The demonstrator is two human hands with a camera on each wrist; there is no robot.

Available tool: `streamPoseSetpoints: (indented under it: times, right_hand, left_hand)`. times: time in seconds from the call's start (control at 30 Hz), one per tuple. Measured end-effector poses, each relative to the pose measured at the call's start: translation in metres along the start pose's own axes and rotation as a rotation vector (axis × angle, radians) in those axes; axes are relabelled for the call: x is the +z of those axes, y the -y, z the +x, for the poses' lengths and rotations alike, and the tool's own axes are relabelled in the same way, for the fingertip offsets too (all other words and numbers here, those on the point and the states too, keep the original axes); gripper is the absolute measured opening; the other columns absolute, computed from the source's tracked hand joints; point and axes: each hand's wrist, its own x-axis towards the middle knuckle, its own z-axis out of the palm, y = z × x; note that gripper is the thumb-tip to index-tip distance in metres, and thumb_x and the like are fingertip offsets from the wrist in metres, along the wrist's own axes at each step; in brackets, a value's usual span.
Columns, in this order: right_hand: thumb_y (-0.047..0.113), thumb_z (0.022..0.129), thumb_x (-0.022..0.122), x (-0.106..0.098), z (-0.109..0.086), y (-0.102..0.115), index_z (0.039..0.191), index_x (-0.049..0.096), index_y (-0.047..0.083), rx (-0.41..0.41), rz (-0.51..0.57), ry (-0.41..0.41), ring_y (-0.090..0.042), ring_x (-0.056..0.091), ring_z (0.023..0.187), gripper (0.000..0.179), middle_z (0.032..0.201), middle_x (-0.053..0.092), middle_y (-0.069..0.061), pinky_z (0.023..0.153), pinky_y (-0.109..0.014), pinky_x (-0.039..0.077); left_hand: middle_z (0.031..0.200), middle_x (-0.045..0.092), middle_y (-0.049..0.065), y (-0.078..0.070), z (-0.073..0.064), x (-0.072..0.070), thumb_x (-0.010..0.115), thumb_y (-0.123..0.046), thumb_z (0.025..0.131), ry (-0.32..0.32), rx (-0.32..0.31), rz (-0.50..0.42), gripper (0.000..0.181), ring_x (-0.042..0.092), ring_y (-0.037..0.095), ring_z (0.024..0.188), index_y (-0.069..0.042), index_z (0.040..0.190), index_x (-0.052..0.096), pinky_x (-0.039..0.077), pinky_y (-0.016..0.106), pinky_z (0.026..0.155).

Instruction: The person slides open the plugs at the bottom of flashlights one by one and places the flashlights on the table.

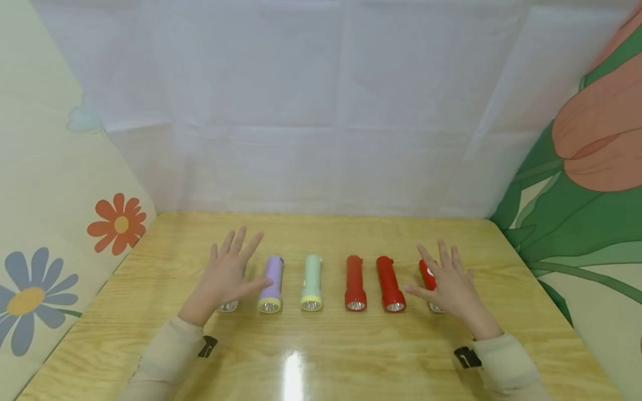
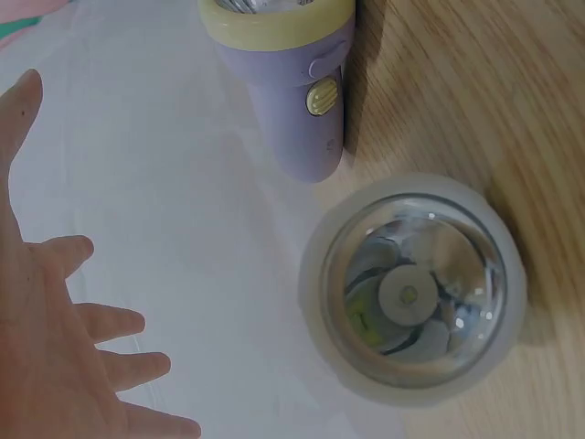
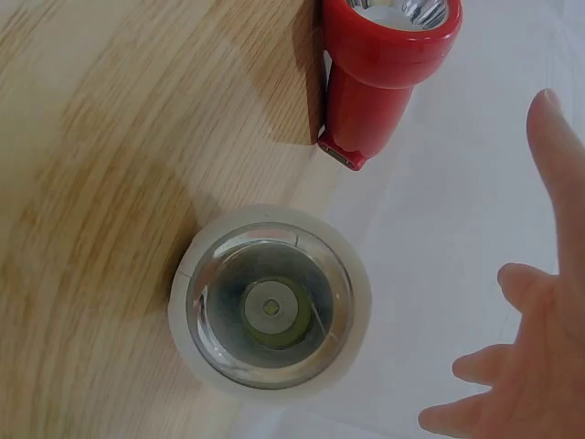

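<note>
Several flashlights lie in a row across the table, lens ends toward me. My left hand (image 1: 225, 278), fingers spread, is over the leftmost flashlight (image 1: 229, 306), hiding most of it; its round white-rimmed lens (image 2: 411, 291) fills the left wrist view. Beside the thumb lies a purple flashlight (image 1: 272, 281) with a yellow rim. A mint green flashlight (image 1: 312, 281) comes after it, then two red flashlights, one (image 1: 355, 281) nearly straight and one (image 1: 390, 281) slanted. My right hand (image 1: 448, 284), also spread, partly covers a red flashlight (image 1: 426, 274) with a white lens rim (image 3: 271, 375). Neither hand holds anything.
The wooden table (image 1: 331, 351) has a bright glare spot near its front. A white cloth (image 1: 321, 111) hangs behind it. Flower-printed panels stand at the left (image 1: 55, 167) and right (image 1: 577, 223). Black strap buckles (image 1: 467, 357) show at both wrists.
</note>
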Motion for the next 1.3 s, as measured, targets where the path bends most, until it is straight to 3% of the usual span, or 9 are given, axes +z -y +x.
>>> streamPoseSetpoints:
  times: [0.3,0.47,0.7,1.3]
  right_hand:
    - [0.056,0.076,0.062,-0.001,-0.001,0.004,0.146,0.016,0.015,-0.026,0.003,-0.005,-0.052,0.003,0.129,0.093,0.145,0.008,-0.030,0.084,-0.077,0.016]
    - [0.050,0.076,0.066,-0.002,0.000,0.006,0.144,0.020,0.008,-0.053,0.010,-0.006,-0.052,0.007,0.129,0.092,0.143,0.014,-0.032,0.088,-0.075,0.017]
    - [0.047,0.075,0.068,-0.004,0.002,0.014,0.138,0.034,0.000,-0.112,0.057,-0.026,-0.053,0.017,0.126,0.085,0.137,0.027,-0.034,0.095,-0.067,0.020]
    - [0.034,0.077,0.072,0.001,0.010,0.036,0.120,0.053,-0.006,-0.157,0.184,-0.176,-0.044,0.039,0.117,0.061,0.122,0.051,-0.027,0.095,-0.058,0.032]
  left_hand:
    - [0.149,0.008,0.021,0.000,-0.001,-0.003,0.056,-0.062,0.077,0.010,0.009,-0.016,0.091,0.009,0.044,0.133,-0.019,0.146,0.016,0.008,0.069,0.097]
    - [0.148,0.013,0.022,0.001,-0.002,-0.004,0.059,-0.050,0.082,-0.011,0.027,-0.043,0.084,0.013,0.045,0.132,-0.015,0.146,0.017,0.011,0.068,0.098]
    - [0.139,0.028,0.029,0.004,-0.001,-0.007,0.059,-0.031,0.088,-0.127,0.098,-0.067,0.069,0.031,0.047,0.123,0.000,0.141,0.027,0.027,0.060,0.098]
    - [0.115,0.055,0.025,0.013,-0.001,-0.006,0.062,-0.013,0.085,-0.357,0.104,-0.109,0.042,0.051,0.039,0.106,0.007,0.120,0.051,0.042,0.050,0.088]
